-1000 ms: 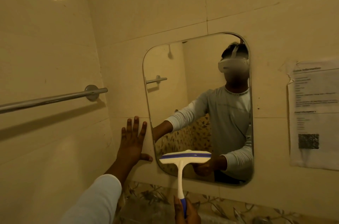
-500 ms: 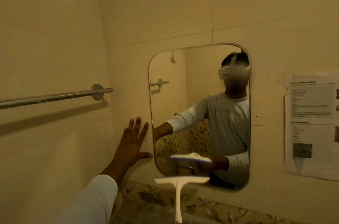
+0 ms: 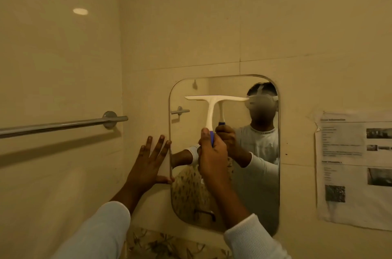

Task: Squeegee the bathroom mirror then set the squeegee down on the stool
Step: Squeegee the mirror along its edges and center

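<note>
- Head view: squeegee is up on the mirror, in the upper part of the glass, around 11 to 12 o'clock.
- White blade lies level, running from near the mirror's 9 o'clock edge past the middle. It merges with its own reflection, so it reads as touching the glass.
- White neck drops from the blade toward 6 o'clock into a blue grip.
- Right hand is wrapped around the blue grip, fingers curled tight, thumb up along the neck. Back of the hand faces the camera.
- Right sleeve, white ribbed, enters from 5 o'clock of the frame.
- Left hand is flat on the wall tile at the mirror's 9 o'clock side, fingers straight and spread, pointing about 12 to 1 o'clock. Forefinger tip and thumb tip sit at the mirror's edge. It holds nothing.
- Left sleeve enters from 7 o'clock.
- Chrome towel bar is on the side wall at 9 o'clock of the frame, well apart from the mirror.
- Printed paper notice is stuck to the wall at 3 o'clock of the mirror, its edges crinkled.
- Floral tile strip runs under the mirror at 6 o'clock.
</note>
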The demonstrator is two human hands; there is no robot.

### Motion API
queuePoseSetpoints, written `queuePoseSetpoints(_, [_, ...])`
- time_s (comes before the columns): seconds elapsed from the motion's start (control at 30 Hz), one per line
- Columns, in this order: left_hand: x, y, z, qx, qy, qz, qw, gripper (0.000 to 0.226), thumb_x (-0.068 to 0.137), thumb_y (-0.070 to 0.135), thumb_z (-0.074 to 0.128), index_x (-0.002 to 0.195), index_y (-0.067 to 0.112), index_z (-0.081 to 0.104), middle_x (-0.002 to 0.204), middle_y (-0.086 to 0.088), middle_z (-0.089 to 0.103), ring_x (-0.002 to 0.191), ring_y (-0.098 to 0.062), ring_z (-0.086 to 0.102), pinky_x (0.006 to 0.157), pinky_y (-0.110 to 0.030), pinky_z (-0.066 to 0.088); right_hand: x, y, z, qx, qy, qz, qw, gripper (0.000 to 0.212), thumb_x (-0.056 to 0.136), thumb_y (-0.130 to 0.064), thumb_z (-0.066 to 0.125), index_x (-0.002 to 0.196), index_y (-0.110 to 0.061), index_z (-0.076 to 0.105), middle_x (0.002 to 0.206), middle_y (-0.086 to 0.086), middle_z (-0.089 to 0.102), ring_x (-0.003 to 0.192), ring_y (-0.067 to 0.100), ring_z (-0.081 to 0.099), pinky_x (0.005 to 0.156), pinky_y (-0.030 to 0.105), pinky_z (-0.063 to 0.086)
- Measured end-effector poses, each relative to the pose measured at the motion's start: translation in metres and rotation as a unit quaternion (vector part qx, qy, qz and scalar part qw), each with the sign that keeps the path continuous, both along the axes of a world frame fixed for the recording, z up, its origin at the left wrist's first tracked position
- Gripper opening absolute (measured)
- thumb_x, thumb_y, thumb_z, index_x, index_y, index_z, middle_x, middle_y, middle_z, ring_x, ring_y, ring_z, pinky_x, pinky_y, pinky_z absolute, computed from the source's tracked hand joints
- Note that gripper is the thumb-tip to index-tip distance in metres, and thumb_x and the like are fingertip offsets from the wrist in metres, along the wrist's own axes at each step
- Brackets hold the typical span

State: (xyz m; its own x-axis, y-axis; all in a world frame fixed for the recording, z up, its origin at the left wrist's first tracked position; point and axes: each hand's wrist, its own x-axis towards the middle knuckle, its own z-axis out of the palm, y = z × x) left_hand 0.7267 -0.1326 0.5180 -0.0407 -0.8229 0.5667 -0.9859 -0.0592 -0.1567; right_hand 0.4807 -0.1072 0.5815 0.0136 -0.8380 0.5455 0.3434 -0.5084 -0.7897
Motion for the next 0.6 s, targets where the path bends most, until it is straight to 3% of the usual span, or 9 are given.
queuePoseSetpoints(0.1, [0.002, -0.010, -0.003, 0.006, 0.004, 0.018, 1.000, 0.139, 0.063, 0.095, 0.052, 0.158, 0.026, -0.022, 0.165, -0.002, -0.033, 0.149, -0.036, -0.033, 0.122, -0.059, -0.005, 0.007, -0.009, 0.014, -0.014, 0.013, 0.007, 1.000, 0.030, 0.108, -0.039, 0.054, 0.096, -0.013, 0.062, 0.069, -0.003, 0.056, 0.056, 0.004, 0.054, 0.055, 0.016, 0.049])
queuePoseSetpoints(0.23, [0.005, -0.018, -0.005, 0.004, 0.016, 0.025, 1.000, 0.143, 0.059, 0.091, 0.062, 0.159, 0.025, -0.017, 0.166, -0.006, -0.029, 0.149, -0.038, -0.032, 0.121, -0.061, -0.004, 0.011, -0.014, 0.040, -0.021, 0.020, 0.016, 0.999, 0.030, 0.109, -0.041, 0.054, 0.094, -0.015, 0.061, 0.072, 0.002, 0.055, 0.062, 0.013, 0.050, 0.062, 0.031, 0.047])
queuePoseSetpoints(0.33, [0.005, -0.021, -0.006, 0.004, 0.024, 0.022, 0.999, 0.146, 0.058, 0.088, 0.066, 0.155, 0.031, -0.027, 0.165, -0.004, -0.031, 0.149, -0.038, -0.033, 0.120, -0.059, -0.006, 0.009, -0.020, 0.043, -0.030, 0.031, -0.014, 0.999, 0.031, 0.109, -0.042, 0.053, 0.094, -0.015, 0.060, 0.076, 0.005, 0.056, 0.067, 0.017, 0.051, 0.068, 0.036, 0.047])
queuePoseSetpoints(0.47, [0.003, -0.019, -0.005, 0.009, 0.018, 0.029, 0.999, 0.146, 0.061, 0.087, 0.065, 0.154, 0.028, -0.029, 0.162, -0.003, -0.037, 0.147, -0.039, -0.035, 0.121, -0.059, -0.008, 0.007, -0.022, 0.007, -0.010, 0.023, -0.015, 1.000, 0.029, 0.107, -0.043, 0.055, 0.091, -0.019, 0.061, 0.068, -0.005, 0.058, 0.062, 0.012, 0.056, 0.062, 0.030, 0.052])
queuePoseSetpoints(0.6, [0.003, -0.017, -0.006, 0.005, 0.020, 0.022, 1.000, 0.145, 0.062, 0.085, 0.066, 0.154, 0.028, -0.031, 0.162, -0.003, -0.039, 0.147, -0.040, -0.036, 0.121, -0.061, -0.008, 0.007, -0.013, -0.049, 0.022, 0.030, -0.012, 0.999, 0.035, 0.101, -0.051, 0.055, 0.095, -0.018, 0.066, 0.070, -0.003, 0.061, 0.064, 0.012, 0.061, 0.065, 0.029, 0.054])
